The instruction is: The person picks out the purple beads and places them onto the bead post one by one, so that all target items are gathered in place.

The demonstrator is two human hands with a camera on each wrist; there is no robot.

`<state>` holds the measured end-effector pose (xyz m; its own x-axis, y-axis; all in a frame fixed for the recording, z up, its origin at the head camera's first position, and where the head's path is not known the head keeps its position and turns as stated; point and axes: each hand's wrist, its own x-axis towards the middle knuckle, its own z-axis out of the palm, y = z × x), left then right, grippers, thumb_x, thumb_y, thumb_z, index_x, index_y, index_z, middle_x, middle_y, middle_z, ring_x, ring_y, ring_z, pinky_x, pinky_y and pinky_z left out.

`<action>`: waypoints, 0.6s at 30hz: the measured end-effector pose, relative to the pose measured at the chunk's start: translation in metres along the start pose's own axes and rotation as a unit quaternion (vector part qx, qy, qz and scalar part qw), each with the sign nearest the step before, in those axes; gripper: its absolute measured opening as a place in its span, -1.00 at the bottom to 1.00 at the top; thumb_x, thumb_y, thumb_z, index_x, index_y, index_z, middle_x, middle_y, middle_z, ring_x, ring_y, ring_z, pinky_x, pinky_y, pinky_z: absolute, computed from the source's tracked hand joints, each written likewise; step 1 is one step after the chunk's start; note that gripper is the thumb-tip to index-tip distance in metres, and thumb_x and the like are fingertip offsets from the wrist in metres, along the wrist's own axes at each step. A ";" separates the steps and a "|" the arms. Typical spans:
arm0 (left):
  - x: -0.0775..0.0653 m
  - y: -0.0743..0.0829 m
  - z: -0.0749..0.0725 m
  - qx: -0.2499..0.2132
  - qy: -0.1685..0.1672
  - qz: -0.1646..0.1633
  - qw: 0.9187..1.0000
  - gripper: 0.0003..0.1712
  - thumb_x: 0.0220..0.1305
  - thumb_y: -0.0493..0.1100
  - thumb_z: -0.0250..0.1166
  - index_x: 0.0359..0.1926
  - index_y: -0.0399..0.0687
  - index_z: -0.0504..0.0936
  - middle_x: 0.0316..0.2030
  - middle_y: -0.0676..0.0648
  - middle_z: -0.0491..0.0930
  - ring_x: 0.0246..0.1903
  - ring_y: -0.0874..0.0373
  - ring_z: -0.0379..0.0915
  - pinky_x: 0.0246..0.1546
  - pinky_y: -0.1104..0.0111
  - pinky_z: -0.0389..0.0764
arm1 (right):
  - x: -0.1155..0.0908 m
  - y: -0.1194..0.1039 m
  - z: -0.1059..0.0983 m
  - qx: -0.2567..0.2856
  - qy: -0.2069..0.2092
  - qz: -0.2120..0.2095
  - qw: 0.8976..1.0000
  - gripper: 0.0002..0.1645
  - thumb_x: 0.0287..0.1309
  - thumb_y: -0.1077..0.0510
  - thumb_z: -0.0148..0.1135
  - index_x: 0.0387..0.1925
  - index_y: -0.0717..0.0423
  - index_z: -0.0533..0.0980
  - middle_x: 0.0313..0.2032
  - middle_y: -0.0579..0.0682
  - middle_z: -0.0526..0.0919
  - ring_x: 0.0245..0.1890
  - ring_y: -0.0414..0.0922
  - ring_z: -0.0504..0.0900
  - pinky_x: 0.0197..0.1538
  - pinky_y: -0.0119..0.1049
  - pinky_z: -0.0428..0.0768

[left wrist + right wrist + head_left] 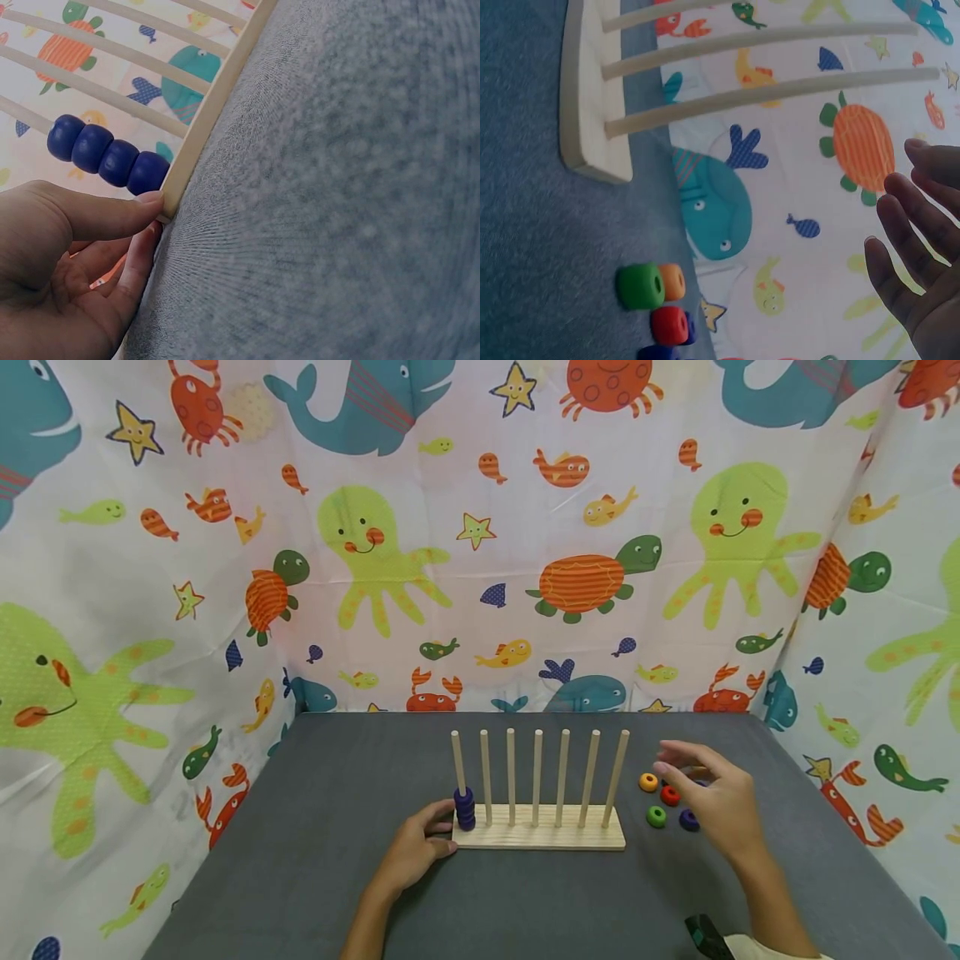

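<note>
Wooden pegboard (537, 837) sits pinched by the left hand (411, 852); right hand (722, 800) hovers, fingers parted, near loose beads (671, 796).

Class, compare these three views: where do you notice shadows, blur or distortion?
Head: bright, soft shadows on the grey tabletop near the left hand and right hand; left wrist: tabletop blurred at right, dark blue beads clearer; right wrist: dimmer, wooden pegs look bowed.

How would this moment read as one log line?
left hand: grips board; right hand: near loose beads; leftmost peg: four blue beads; other pegs: bare
</note>
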<state>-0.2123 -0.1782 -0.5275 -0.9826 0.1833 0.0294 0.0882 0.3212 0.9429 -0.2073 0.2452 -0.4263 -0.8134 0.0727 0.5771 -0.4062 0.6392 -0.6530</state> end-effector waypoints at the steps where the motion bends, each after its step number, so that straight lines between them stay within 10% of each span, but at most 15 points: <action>1: 0.000 0.000 0.000 0.000 -0.001 0.000 1.000 -0.21 0.22 -0.44 0.40 0.49 -0.22 0.45 0.43 -0.30 0.47 0.27 -0.18 0.57 0.13 0.18 0.70 | -0.001 0.002 0.000 -0.002 -0.002 0.006 1.000 -0.63 0.33 0.16 0.46 0.13 0.14 0.71 -0.12 0.09 0.81 -0.15 -0.56 0.54 0.01 -0.73 0.47; 18: -0.001 -0.001 0.000 0.007 -0.002 -0.002 1.000 -0.21 0.23 -0.42 0.42 0.49 -0.18 0.45 0.43 -0.27 0.48 0.27 -0.17 0.58 0.14 0.15 0.69 | -0.011 0.058 -0.004 -0.042 -0.052 0.091 0.994 -0.52 0.42 -0.02 0.39 0.23 0.12 0.64 -0.01 0.15 0.78 -0.06 -0.29 0.59 -0.02 -0.62 0.47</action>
<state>-0.2116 -0.1781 -0.5282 -0.9823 0.1856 0.0233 0.0858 0.3360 0.9380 -0.2203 0.2844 -0.4690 -0.9105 0.1154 0.3971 -0.2166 0.6849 -0.6957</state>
